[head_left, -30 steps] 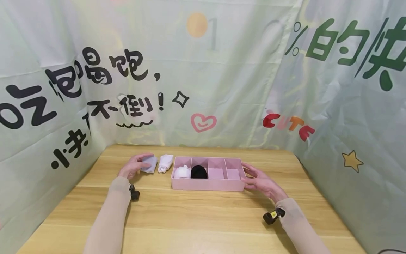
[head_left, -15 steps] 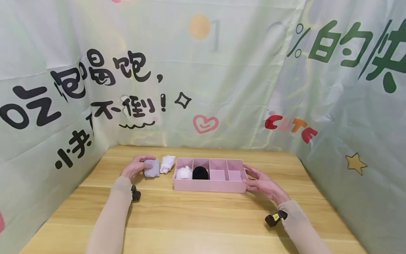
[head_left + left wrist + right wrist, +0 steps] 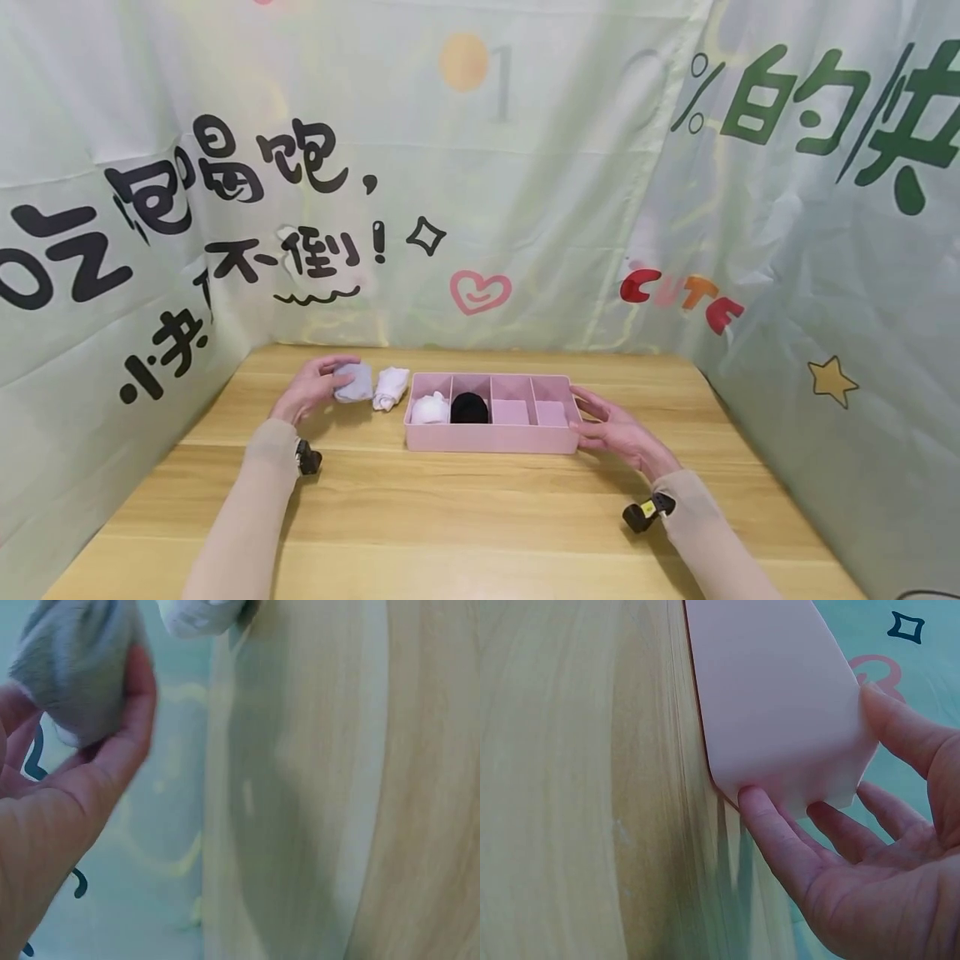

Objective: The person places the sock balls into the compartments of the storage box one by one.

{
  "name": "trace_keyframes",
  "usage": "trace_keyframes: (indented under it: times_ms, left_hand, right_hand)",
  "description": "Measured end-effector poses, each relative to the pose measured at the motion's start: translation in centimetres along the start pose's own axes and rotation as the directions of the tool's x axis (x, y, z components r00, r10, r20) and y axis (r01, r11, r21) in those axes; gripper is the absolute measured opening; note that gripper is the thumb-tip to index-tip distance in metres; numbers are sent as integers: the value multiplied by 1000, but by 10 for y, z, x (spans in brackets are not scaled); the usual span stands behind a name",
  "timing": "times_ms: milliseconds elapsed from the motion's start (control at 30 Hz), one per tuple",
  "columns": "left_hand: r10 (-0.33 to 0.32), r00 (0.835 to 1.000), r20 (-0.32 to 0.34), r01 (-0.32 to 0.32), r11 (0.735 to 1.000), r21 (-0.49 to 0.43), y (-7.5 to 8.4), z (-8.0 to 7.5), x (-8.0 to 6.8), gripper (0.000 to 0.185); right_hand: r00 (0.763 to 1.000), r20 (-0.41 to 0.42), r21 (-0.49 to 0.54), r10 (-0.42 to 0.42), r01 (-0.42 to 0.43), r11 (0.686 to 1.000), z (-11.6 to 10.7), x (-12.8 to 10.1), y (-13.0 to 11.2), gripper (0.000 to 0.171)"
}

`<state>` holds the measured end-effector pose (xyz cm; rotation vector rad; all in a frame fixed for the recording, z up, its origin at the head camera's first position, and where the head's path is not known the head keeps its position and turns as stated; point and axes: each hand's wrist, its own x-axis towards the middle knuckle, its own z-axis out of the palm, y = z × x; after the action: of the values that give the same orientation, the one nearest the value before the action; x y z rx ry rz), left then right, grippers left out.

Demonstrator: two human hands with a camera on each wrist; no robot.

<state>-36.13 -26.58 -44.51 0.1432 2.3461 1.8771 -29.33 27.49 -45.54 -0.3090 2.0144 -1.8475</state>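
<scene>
Lying lengthwise across the bench (image 3: 480, 500), the pink tray (image 3: 491, 437) is being steadied at its end by the right hand (image 3: 611, 429)'s straight fingers, while the grey sock (image 3: 353, 382) is being gripped by the left hand (image 3: 307, 390) in open room beside it.

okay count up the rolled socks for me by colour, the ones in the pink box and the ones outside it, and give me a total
White rolled socks: 2, one in the pink box's leftmost compartment, one on the table left of the box.
Black rolled sock: 1, in the second compartment.
Grey rolled sock: 1, held in the left hand.
Total: 4.

Matt pink plastic tray (image 3: 491, 437), soft cloth sock (image 3: 354, 382), smooth wooden table (image 3: 465, 517).
</scene>
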Motion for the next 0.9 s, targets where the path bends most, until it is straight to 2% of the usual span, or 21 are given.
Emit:
trace_keyframes:
  times_ms: [100,200,333,433,567,767,900]
  left_hand:
    - [32,999,-41,-31,999,17,5,2,0,50]
    - [79,996,-51,-78,997,26,10,5,-1,53]
    - [129,991,-32,-126,988,93,16,13,-6,60]
    - [141,990,-13,-138,981,136,21,19,-11,63]
    - [151,988,27,-153,983,104,27,31,-16,66]
    - [189,978,84,-195,978,73,37,49,-15,67]
    - [185,978,97,-190,981,40,44,61,-15,62]
  right_hand:
    - [1000,-1,6,-9,9,1000,-1,-1,0,83]
    - [1000,-2,7,-17,17,1000,-1,-2,0,82]
    - [1000,1,-14,-21,21,1000,0,-2,0,82]
    - [1000,-1,-26,-17,17,1000,0,-2,1,81]
    - [1000,-2,-18,-12,12,1000,1,-1,1,80]
    - [1000,-16,2,-4,4,1000,1,0,-1,82]
    - [1000,-26,8,4,-4,1000,1,0,0,81]
